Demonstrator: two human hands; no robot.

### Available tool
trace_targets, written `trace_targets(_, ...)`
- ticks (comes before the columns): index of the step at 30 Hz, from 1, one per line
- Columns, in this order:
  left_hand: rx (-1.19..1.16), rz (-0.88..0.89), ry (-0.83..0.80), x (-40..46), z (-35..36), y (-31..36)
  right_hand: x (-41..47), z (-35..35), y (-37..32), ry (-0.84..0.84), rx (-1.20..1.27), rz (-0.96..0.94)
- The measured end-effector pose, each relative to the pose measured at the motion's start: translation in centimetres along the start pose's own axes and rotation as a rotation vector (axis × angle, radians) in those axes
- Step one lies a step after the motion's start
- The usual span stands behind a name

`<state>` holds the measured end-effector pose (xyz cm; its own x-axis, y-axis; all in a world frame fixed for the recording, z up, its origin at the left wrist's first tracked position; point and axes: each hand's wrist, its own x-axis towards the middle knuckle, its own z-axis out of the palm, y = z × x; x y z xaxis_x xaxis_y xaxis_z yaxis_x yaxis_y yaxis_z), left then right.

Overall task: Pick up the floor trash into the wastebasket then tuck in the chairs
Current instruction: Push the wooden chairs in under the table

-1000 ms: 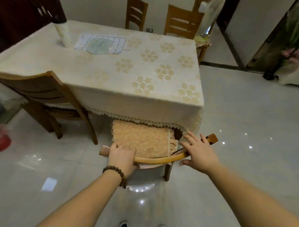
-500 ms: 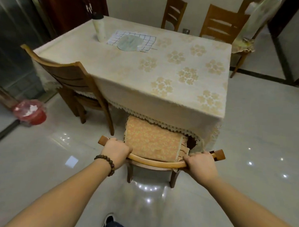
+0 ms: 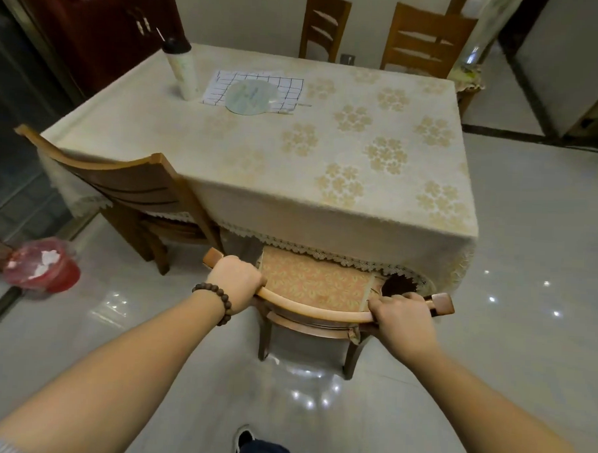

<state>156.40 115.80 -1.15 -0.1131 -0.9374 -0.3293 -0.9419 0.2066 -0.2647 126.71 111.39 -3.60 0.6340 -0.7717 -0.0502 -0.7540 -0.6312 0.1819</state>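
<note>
Two hands grip the cushioned wooden chair's point(image 3: 315, 285) curved backrest.

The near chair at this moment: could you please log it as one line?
stage: tucking | left hand and right hand: gripping chair top rail | seat: partly under table

1. Both hands, the left hand point(image 3: 235, 281) and right hand point(image 3: 401, 319), grip the curved top rail of a wooden chair point(image 3: 316, 307) at the cloth-covered bench point(image 3: 294, 150).
2. A red wastebasket point(image 3: 44, 266) holding white scraps stands on the floor at left.
</note>
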Motion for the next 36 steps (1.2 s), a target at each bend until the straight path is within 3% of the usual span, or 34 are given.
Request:
trace_targets(10,0.033,0.118,0.021,4.3,0.1,-8.9,6.1,-1.5,-4.5,-0.045,0.050,0.170)
trace_targets(26,-0.026,0.091,0.100,12.1,-2.5,-8.7,14.3,-2.5,4.6,-0.124,0.038,0.108)
trace_targets(36,0.025,0.021,0.000,17.5,-2.6,-11.3,19.6,0.1,5.4,-0.137,0.023,0.132)
